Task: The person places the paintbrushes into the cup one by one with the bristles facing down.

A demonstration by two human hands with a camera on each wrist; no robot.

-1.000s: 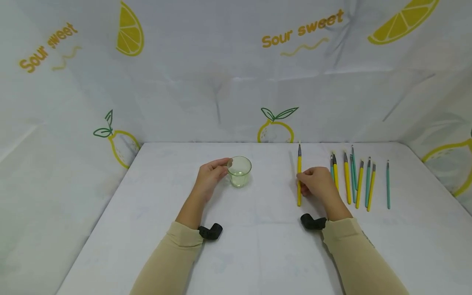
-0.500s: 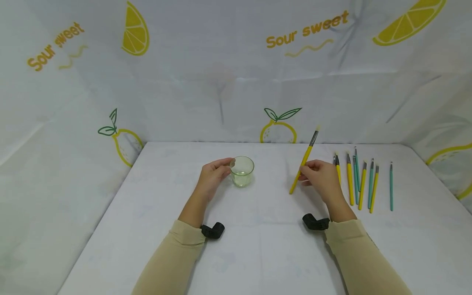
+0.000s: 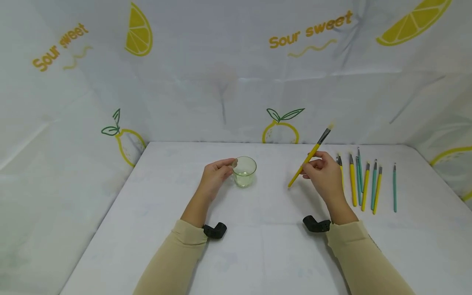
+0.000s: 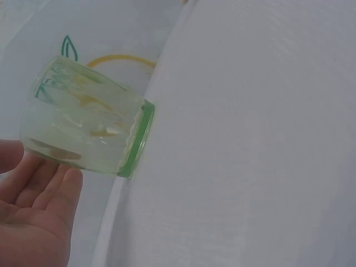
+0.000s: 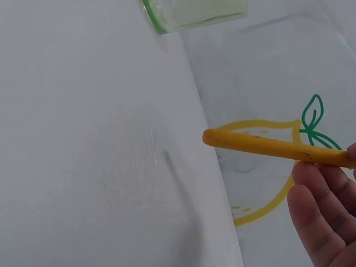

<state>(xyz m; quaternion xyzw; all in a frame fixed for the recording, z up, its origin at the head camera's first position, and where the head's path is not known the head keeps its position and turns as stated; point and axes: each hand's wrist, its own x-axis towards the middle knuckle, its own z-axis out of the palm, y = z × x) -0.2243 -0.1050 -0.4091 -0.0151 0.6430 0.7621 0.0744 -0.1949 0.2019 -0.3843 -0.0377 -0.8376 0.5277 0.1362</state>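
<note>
My left hand (image 3: pixel 215 177) holds a pale green, clear glass (image 3: pixel 244 172) by its left side near the rim. The glass stands upright on the white table, and its thick green base shows in the left wrist view. To the right, my right hand (image 3: pixel 324 175) pinches a yellow-handled paintbrush (image 3: pixel 311 155) between thumb and fingers. The brush is raised and tilted, bristles up to the far right, handle end pointing down toward the left. In the right wrist view the rounded end of the yellow handle (image 5: pixel 250 143) is visible above the table, and its shadow falls below.
Several yellow paintbrushes (image 3: pixel 352 180) and teal paintbrushes (image 3: pixel 395 188) lie side by side on the right of the table (image 3: pixel 236 254), partly behind the right hand. A white lemon-print cloth (image 3: pixel 184 102) hangs behind the table's back edge. Each wrist wears a black camera mount (image 3: pixel 215 230).
My right hand has lifted the yellow paintbrush off the table and tilted it, bristles swinging up to the right. The left hand stays at the glass, while the head view shifts slightly.
</note>
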